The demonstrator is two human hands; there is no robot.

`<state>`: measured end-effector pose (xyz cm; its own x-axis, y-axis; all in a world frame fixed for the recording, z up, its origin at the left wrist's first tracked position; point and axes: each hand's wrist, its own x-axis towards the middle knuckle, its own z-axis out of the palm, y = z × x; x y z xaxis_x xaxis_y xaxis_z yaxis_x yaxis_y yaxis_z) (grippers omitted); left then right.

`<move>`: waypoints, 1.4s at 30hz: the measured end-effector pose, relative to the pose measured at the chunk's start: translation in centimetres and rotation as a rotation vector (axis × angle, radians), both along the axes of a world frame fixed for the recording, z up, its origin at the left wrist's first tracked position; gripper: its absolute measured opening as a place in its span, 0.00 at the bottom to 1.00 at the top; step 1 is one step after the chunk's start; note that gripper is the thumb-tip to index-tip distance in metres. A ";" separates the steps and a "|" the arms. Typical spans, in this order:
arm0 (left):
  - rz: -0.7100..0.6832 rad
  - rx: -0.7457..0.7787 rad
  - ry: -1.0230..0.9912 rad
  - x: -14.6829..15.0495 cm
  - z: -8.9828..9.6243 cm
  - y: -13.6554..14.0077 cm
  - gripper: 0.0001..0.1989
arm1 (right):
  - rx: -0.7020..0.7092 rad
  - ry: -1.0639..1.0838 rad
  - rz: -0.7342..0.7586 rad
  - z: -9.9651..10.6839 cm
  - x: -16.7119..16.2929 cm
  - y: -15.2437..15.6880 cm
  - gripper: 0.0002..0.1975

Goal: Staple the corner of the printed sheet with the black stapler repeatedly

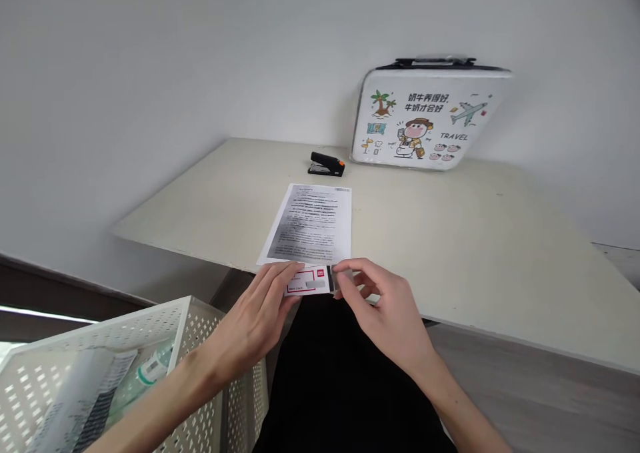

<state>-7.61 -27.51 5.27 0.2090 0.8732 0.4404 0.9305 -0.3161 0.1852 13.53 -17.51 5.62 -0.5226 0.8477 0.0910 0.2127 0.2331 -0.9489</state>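
My left hand (263, 304) is closed on a small white and red staple box (306, 281), gripping its left end between thumb and fingers. The box is held level at the table's front edge, above my lap. At its right end, past a dark band, the thumb and fingers of my right hand (383, 296) pinch a greyish piece; whether this is an inner tray or staples I cannot tell. Just beyond the box lies a printed sheet of paper (315, 223). A black stapler (327, 164) with an orange button rests farther back, behind the paper.
A white cartoon-printed case (415, 119) with a black handle leans against the wall at the back of the pale table (475, 239). Below the table at left stands a perforated white basket (200, 323) holding a plastic bottle (145, 373) and a rolled printed item (75, 393).
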 end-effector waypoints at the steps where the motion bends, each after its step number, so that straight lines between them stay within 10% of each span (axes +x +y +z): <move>1: -0.001 0.003 0.002 0.2 -0.1 0.2 0.24 | 0.020 -0.014 -0.015 0.1 0.3 0.1 0.11; 19: -0.033 0.068 0.260 3.1 -1.3 4.2 0.21 | 0.180 -0.427 -0.149 0.4 1.7 2.9 0.08; 42: -0.034 -0.028 0.002 5.3 -5.7 8.1 0.15 | 0.204 -0.732 -0.214 -1.9 3.8 7.8 0.09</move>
